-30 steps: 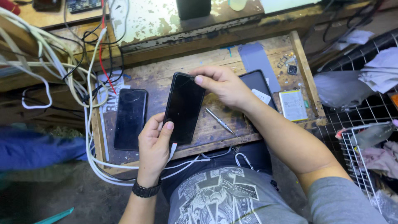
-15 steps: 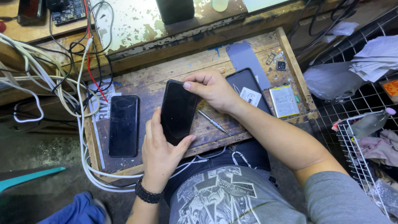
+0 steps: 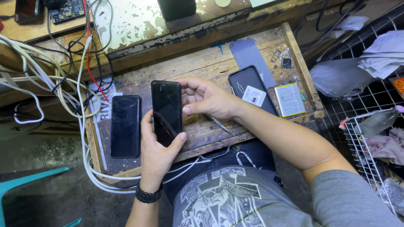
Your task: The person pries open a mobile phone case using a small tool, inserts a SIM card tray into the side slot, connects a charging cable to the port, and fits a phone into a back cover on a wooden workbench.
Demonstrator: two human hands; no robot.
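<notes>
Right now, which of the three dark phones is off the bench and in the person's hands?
The middle phone, held upright between the left hand and right hand. The left phone and the right phone lie flat on the wooden bench.

The left hand (image 3: 158, 153) covers the lower end of the held black phone (image 3: 166, 111), and the right hand (image 3: 208, 98) hides its far edge. The tweezers (image 3: 222, 126) run partly under that hand. The small parts (image 3: 282, 56) beside the grey mat (image 3: 248, 54) are too tiny to identify.
</notes>
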